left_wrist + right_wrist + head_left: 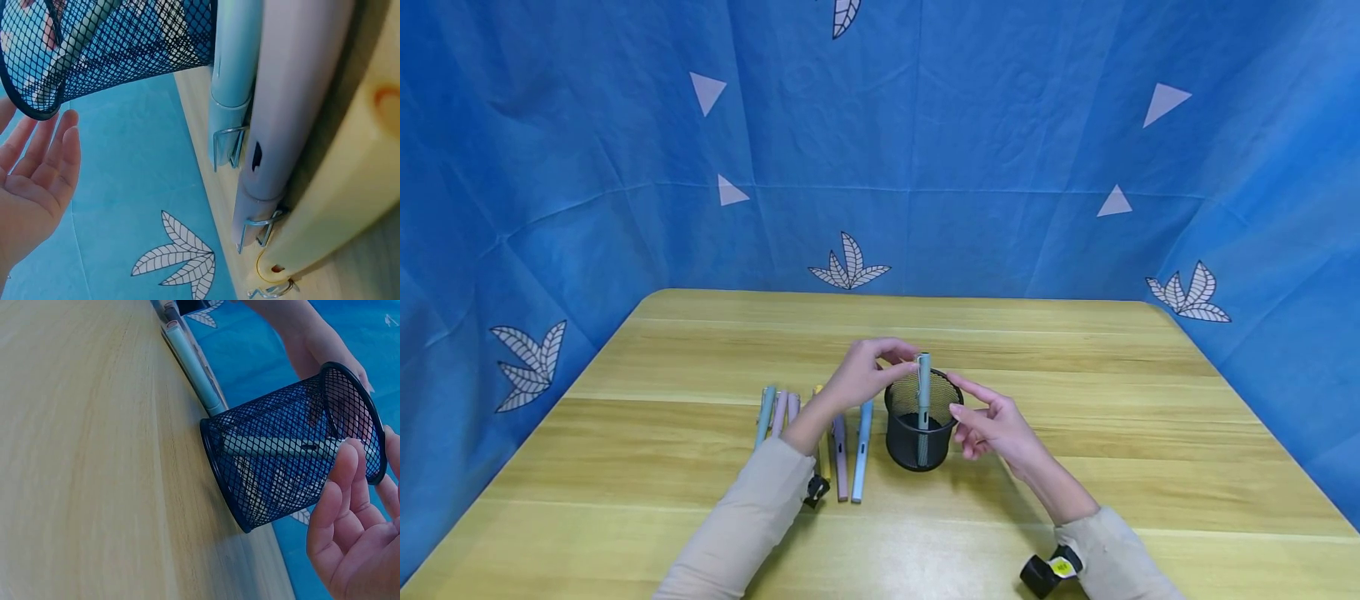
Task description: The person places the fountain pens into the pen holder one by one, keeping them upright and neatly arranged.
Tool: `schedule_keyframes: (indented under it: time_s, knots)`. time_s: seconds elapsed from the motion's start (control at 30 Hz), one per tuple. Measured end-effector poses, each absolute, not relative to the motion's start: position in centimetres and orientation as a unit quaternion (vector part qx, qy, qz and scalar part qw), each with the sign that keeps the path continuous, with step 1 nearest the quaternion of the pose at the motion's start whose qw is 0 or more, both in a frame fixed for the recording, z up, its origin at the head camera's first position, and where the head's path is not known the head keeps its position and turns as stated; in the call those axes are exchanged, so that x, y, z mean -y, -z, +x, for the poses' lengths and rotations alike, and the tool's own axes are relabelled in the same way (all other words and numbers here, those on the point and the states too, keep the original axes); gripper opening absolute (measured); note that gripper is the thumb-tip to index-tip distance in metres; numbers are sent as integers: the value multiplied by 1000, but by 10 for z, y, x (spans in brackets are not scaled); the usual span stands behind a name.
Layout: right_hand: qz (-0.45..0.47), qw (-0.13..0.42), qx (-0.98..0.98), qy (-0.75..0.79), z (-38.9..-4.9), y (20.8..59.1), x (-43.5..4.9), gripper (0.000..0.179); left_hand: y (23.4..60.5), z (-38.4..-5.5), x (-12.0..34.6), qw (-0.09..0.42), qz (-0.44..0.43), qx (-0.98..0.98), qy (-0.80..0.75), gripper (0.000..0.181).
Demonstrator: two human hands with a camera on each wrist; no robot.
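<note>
A teal pen (924, 387) stands nearly upright inside a black mesh pen holder (917, 450), its capped end above the rim. My left hand (868, 371) pinches the pen near its clip, thumb and fingertips right at the cap. On the other side, my right hand (1000, 425) holds the holder's rim, index finger stretched along it and thumb at the wall. Through the mesh in the right wrist view, the pen (269, 446) reaches down to the holder's base. The lower fingers of my left hand (37, 169) lie loosely below the rim in the left wrist view.
Left of the holder lie several pens: a light blue pen (862, 454), a mauve pen (840, 458), a yellow pen (331, 194), lilac ones and a green pen (765, 412). My left forearm covers part of them. A blue curtain (1000, 150) hangs behind the wooden table (1075, 350).
</note>
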State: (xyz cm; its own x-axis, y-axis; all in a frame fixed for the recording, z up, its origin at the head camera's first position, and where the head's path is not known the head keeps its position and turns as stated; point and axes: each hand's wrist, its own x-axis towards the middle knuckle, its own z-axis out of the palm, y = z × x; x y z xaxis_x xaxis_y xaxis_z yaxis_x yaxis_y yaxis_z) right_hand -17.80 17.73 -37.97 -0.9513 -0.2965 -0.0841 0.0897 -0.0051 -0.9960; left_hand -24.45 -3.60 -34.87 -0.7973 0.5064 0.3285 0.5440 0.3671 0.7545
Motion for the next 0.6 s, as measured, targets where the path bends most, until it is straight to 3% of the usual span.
schedule_keyframes:
  time_s: [0.6]
  knots:
    - [-73,137,-693,704,-177,377,-177,57,349,-240,48,19,-300,826,477,23]
